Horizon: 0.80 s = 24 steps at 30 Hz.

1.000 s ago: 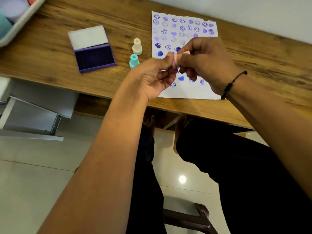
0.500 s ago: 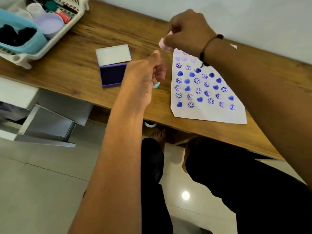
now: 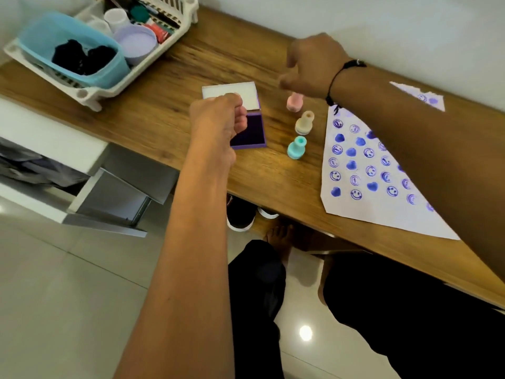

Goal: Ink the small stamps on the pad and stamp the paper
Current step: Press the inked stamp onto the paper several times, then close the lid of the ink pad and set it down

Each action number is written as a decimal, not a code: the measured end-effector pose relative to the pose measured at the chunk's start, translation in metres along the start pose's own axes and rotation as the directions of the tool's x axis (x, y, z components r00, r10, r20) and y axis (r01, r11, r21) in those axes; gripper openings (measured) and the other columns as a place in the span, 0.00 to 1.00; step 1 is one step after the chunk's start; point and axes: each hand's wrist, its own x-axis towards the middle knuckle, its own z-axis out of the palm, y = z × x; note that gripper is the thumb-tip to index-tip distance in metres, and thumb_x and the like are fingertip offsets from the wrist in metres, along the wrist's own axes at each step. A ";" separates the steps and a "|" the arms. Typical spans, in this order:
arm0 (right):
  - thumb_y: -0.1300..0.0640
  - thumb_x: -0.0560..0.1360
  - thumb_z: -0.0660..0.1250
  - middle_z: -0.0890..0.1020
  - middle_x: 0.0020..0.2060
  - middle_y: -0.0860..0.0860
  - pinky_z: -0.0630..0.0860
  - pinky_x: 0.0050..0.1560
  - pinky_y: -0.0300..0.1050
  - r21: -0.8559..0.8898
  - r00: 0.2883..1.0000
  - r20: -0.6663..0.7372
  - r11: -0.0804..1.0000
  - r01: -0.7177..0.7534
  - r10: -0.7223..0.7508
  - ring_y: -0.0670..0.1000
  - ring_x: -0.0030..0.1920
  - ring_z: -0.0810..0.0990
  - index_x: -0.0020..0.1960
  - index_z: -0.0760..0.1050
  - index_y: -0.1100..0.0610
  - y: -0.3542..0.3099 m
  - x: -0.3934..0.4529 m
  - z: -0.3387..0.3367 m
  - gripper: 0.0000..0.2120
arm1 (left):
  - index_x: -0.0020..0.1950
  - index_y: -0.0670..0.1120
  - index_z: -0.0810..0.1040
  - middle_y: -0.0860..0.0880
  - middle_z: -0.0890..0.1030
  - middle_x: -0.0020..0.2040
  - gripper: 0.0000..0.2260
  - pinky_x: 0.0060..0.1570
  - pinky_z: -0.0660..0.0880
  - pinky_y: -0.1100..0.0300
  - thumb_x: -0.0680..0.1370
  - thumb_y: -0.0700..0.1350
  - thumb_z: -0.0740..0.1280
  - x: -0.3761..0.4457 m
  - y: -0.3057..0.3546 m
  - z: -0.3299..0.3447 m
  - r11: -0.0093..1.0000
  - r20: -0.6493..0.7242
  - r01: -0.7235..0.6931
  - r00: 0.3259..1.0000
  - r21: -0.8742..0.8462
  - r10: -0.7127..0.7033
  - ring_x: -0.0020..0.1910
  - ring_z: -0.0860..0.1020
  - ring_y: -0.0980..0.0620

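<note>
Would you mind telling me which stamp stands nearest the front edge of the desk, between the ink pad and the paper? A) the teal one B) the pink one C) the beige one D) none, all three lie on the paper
A: the teal stamp stands closest to the desk's front edge, with the beige stamp behind it and the pink stamp farthest back, under the right hand.

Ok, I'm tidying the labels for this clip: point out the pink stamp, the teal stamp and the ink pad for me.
pink stamp (image 3: 294, 102), head view, on its body below the right hand.
teal stamp (image 3: 296, 148), head view, on its waist.
ink pad (image 3: 255, 129), head view, on the dark inked surface beside the left hand.
</note>
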 end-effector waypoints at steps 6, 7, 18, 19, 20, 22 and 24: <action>0.61 0.73 0.64 0.81 0.55 0.62 0.78 0.57 0.55 0.061 0.994 0.090 0.997 0.052 -0.057 0.61 0.55 0.79 0.55 0.78 0.64 -0.040 0.025 0.005 0.13 | 0.59 0.40 0.73 0.41 0.77 0.59 0.15 0.42 0.76 0.57 0.73 0.38 0.62 0.046 0.006 -0.002 0.790 -0.157 -0.082 0.963 0.608 0.221 0.53 0.78 0.46; 0.59 0.73 0.66 0.81 0.56 0.61 0.78 0.57 0.55 0.027 0.985 0.157 0.997 0.068 -0.072 0.60 0.55 0.79 0.57 0.77 0.63 -0.044 0.027 0.009 0.14 | 0.59 0.40 0.74 0.41 0.77 0.60 0.15 0.49 0.76 0.55 0.73 0.38 0.62 0.051 0.009 -0.002 0.719 -0.133 -0.095 0.958 0.688 0.253 0.57 0.77 0.45; 0.54 0.71 0.71 0.72 0.48 0.56 0.71 0.46 0.48 -0.088 0.937 0.337 0.988 0.128 -0.091 0.55 0.47 0.71 0.60 0.69 0.60 -0.053 0.036 0.017 0.21 | 0.57 0.42 0.76 0.41 0.78 0.59 0.13 0.56 0.76 0.51 0.73 0.41 0.64 0.051 0.003 -0.023 0.528 -0.009 -0.141 0.962 0.837 0.272 0.58 0.76 0.44; 0.55 0.70 0.71 0.72 0.46 0.55 0.71 0.42 0.47 -0.064 0.943 0.319 0.991 0.115 -0.089 0.54 0.46 0.71 0.57 0.70 0.58 -0.051 0.036 0.015 0.19 | 0.57 0.42 0.76 0.42 0.78 0.58 0.13 0.56 0.76 0.51 0.73 0.41 0.64 0.049 0.000 -0.022 0.552 -0.012 -0.140 0.965 0.822 0.263 0.58 0.76 0.44; 0.56 0.70 0.71 0.72 0.44 0.55 0.70 0.37 0.45 -0.027 0.957 0.277 0.994 0.102 -0.091 0.53 0.43 0.71 0.55 0.70 0.57 -0.050 0.035 0.012 0.16 | 0.58 0.42 0.76 0.42 0.78 0.58 0.14 0.54 0.76 0.52 0.73 0.41 0.64 0.048 -0.001 -0.021 0.586 -0.027 -0.143 0.962 0.798 0.271 0.57 0.76 0.44; 0.61 0.70 0.69 0.75 0.41 0.55 0.68 0.27 0.41 0.067 0.979 0.170 0.993 0.099 -0.110 0.49 0.33 0.75 0.50 0.73 0.57 -0.057 0.029 0.003 0.09 | 0.58 0.41 0.76 0.42 0.79 0.57 0.13 0.52 0.77 0.54 0.74 0.42 0.63 0.041 0.005 -0.028 0.682 -0.069 -0.165 0.951 0.713 0.302 0.56 0.77 0.45; 0.65 0.71 0.68 0.77 0.41 0.55 0.73 0.26 0.38 0.208 0.991 0.081 0.974 0.088 -0.107 0.47 0.28 0.77 0.45 0.72 0.55 -0.057 0.024 -0.006 0.08 | 0.58 0.41 0.76 0.43 0.80 0.54 0.15 0.51 0.78 0.54 0.76 0.48 0.61 0.044 0.012 -0.028 0.828 -0.145 -0.153 0.952 0.539 0.270 0.51 0.79 0.47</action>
